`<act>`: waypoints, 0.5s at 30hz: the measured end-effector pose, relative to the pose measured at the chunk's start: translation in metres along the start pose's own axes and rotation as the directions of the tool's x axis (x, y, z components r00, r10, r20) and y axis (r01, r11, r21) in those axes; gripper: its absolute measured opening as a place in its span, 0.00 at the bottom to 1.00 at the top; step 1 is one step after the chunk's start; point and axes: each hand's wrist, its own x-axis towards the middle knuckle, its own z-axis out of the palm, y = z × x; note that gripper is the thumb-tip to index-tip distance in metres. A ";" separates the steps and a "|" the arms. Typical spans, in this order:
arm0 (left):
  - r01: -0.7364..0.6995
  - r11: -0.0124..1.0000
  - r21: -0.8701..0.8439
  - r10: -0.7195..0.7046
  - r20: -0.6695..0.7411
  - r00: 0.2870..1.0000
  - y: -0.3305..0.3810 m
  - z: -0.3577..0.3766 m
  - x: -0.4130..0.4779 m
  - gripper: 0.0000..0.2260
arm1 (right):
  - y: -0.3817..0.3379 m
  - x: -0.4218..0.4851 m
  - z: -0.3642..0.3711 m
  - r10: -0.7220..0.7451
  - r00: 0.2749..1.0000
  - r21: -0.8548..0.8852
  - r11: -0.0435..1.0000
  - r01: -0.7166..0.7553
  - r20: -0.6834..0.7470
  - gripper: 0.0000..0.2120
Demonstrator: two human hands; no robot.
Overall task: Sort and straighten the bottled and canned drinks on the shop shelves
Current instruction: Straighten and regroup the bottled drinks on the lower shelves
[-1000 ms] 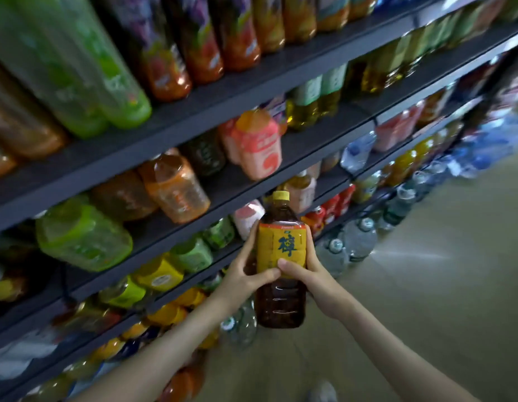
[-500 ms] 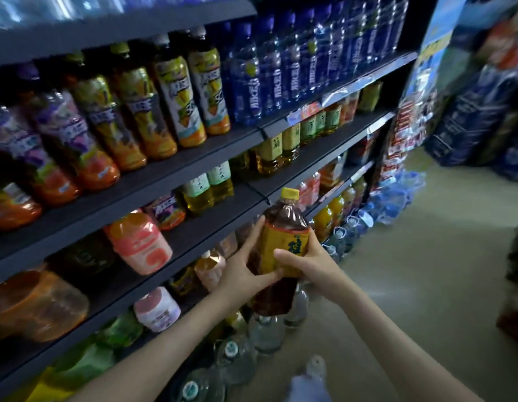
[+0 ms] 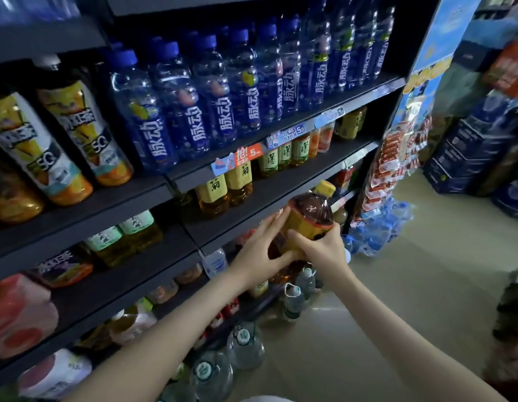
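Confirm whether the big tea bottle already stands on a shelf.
No, left hand and right hand hold the tea bottle tilted before the shelves.

"脉动" on blue bottles [image 3: 243,91]

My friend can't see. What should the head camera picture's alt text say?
A left hand and right hand hold a big tea bottle, brown with a yellow label and cap, tilted in front of a dark shop shelf. On that shelf stand small yellow-labelled tea bottles, with blue-capped drink bottles on the shelf above.
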 end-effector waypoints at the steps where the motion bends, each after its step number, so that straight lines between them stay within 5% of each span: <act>1: 0.014 0.999 0.040 -0.012 -0.044 0.999 -0.002 0.005 0.014 0.33 | 0.005 0.018 -0.007 0.014 1.000 -0.014 1.000 -0.014 -0.005 0.28; 6: 0.261 0.958 0.120 -0.194 -0.398 0.897 -0.017 0.031 0.074 0.28 | 0.021 0.106 -0.040 0.003 0.998 -0.027 1.000 -0.001 0.070 0.37; 15: 0.639 0.764 0.087 -0.318 -0.811 0.490 -0.048 0.067 0.121 0.30 | 0.035 0.211 -0.028 -0.120 0.961 0.059 0.992 0.108 0.248 0.32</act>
